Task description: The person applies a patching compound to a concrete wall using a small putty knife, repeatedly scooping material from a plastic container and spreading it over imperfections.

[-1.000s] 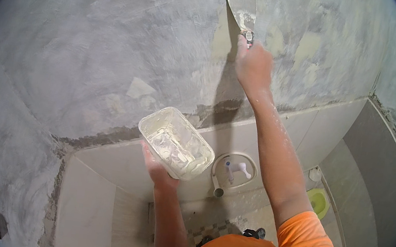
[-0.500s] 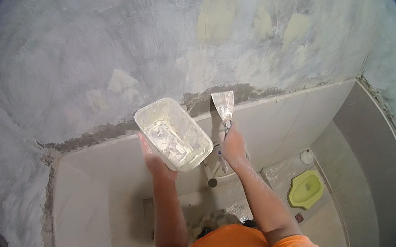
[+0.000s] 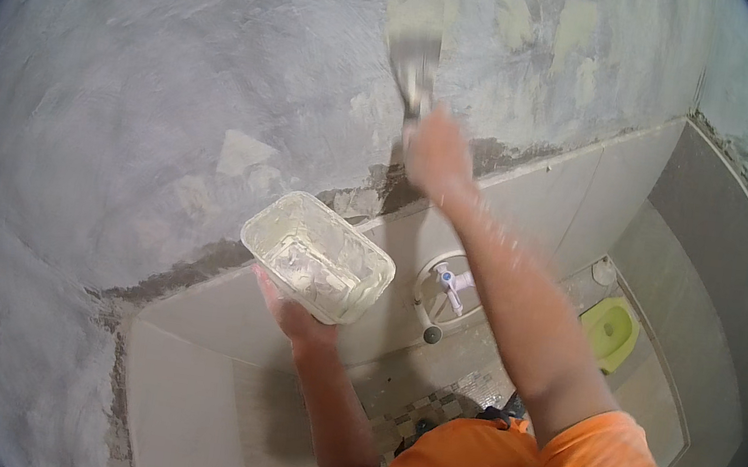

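My left hand (image 3: 295, 316) is closed round the underside of a pale rectangular plastic tub (image 3: 351, 299). Whitish filler paste coats the tub's inner walls and bottom. In my right hand (image 3: 442, 157) is a putty knife (image 3: 414, 69), its wide blade raised to the grey plastered wall (image 3: 179, 66) and blurred by motion. The blade overlaps a pale yellowish patch on that wall; whether it touches the surface I cannot tell. A second pale patch (image 3: 245, 152) shows above the tub, and a rough dark strip (image 3: 190, 270) of bare mortar runs along the wall's lower edge.
Below the strip are pale wall tiles (image 3: 529, 207). A white tap (image 3: 453, 282) with a looped white hose (image 3: 422, 301) projects beneath my right forearm. A yellow-green squat toilet (image 3: 609, 333) sits in the floor at right. Small mosaic tiles (image 3: 447, 396) lie below.
My right hand has carried the putty knife up the wall, from the mortar strip to the pale patch. The tub stays at nearly the same place in my left hand. The view has shifted slightly.
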The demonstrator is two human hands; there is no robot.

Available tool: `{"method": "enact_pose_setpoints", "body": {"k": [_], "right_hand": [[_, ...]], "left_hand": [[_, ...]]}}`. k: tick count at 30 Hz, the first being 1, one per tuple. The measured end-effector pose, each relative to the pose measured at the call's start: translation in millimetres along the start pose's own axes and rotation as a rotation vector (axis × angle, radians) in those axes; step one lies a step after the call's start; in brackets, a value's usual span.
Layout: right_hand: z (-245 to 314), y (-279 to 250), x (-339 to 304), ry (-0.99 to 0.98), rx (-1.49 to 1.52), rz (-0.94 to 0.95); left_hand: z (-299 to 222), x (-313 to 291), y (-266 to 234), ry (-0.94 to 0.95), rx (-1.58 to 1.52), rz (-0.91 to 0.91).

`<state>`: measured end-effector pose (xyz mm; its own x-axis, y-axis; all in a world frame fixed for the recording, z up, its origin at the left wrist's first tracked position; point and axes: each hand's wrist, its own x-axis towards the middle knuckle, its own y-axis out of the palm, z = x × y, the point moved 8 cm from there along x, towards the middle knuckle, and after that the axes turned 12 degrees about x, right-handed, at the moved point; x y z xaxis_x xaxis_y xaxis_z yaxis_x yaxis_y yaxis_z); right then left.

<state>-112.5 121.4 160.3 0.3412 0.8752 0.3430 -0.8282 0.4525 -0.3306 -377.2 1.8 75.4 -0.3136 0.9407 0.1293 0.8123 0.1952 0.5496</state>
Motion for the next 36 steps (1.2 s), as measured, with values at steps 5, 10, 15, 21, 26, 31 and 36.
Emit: {"method": "enact_pose_setpoints", "body": {"k": [5, 10, 15, 21, 26, 31, 36], "right_hand": [[-105, 36, -98, 0.245, -0.095, 0.132], [-102, -3, -107, 0.159, -0.107, 0.084], [45, -83, 2, -0.215, -0.003, -0.272], [-14, -49, 34, 0.005, -0.170, -0.188], [-165, 15, -88, 0.255, -0.224, 0.093], [-198, -40, -138, 0.243, -0.270, 0.306], [-189, -95, -168, 0.734, 0.723, 0.644]], "left_hand": [[13, -1, 9, -0.099, -0.032, 0.028], [19, 9, 7, -0.082, -0.138, 0.152], [14, 8, 13, -0.093, -0.175, 0.149], [12, -6, 12, -0.094, -0.089, -0.030], [36, -5, 6, 0.112, 0.274, 0.087], [75, -9, 45, -0.113, -0.100, 0.158], [111, -27, 74, -0.246, -0.144, 0.162]]}}
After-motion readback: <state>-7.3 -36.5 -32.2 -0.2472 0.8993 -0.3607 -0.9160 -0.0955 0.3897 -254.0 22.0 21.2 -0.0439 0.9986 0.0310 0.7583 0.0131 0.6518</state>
